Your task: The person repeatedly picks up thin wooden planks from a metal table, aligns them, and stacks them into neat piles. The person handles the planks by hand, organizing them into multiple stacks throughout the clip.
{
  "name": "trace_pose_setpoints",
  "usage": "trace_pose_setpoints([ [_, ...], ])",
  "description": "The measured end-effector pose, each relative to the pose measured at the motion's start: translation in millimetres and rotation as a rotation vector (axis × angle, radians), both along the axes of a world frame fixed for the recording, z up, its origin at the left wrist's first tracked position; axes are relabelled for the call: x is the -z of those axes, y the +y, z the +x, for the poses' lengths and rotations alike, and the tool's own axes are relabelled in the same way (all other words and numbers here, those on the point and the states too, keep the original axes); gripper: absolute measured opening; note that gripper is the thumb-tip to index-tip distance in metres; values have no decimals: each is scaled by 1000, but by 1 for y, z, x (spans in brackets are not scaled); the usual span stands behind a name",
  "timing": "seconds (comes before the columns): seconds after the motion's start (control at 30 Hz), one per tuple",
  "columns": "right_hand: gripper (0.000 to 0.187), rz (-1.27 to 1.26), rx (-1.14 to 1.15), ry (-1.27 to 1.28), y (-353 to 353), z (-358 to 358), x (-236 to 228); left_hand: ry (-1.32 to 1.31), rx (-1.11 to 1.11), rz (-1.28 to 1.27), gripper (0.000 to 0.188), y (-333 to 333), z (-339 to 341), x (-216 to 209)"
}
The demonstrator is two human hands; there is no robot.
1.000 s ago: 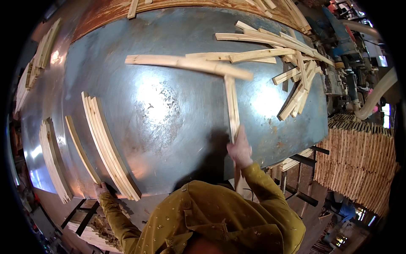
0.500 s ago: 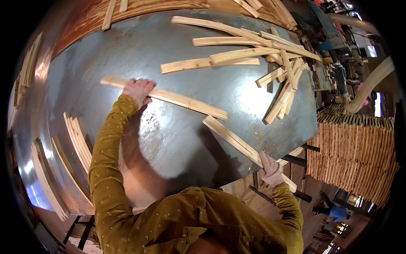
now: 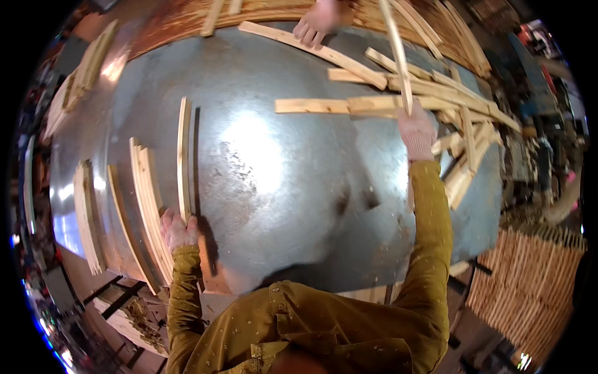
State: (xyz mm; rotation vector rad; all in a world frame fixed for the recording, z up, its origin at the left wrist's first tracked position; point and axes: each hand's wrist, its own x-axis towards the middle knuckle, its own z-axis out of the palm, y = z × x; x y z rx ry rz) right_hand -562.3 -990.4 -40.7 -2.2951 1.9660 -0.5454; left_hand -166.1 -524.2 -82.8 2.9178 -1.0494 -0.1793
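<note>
My left hand (image 3: 179, 229), at the near left of the metal table (image 3: 249, 206), is closed around the near part of a pale wooden strip (image 3: 184, 149). That strip points away from me, beside a bundle of strips (image 3: 149, 199). My right hand (image 3: 417, 129), in a pale glove with a ribbed cuff, grips another wooden strip (image 3: 397, 50) that reaches toward the far edge. It is next to a loose, crisscrossed pile of strips (image 3: 467, 96). At the far side another person's hand (image 3: 317, 26) touches a slanting strip (image 3: 299, 47).
More strips stand in a row at the left, including a thin curved strip (image 3: 128, 224) and a bundle (image 3: 87, 215). A wooden board surface (image 3: 177, 30) borders the table's far side. At the lower right is a tall stack of wood pieces (image 3: 526, 280).
My left hand has drawn its strip toward the near left and turned it lengthwise. My right hand has swung its strip from the near right edge to the far pile. Another person's hand has appeared.
</note>
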Motion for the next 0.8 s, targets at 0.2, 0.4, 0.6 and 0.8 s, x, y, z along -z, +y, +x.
trace_pose_setpoints([
  [0.2, 46, 455, -580, -345, -12, 93, 49, -115, -293, 215, 75, 115, 17, 25],
  [0.4, 57, 1392, -486, -909, 43, 137, 19, -290, 107, -271, 89, 20, 10, 13],
  [0.6, 63, 872, -1279, 141, 77, 179, -50, -190, 701, 2, 61, -181, -30, -115],
  [0.8, 73, -74, -866, 13, -76, 140, 1, 769, 237, 103, 53, -98, -26, -78],
])
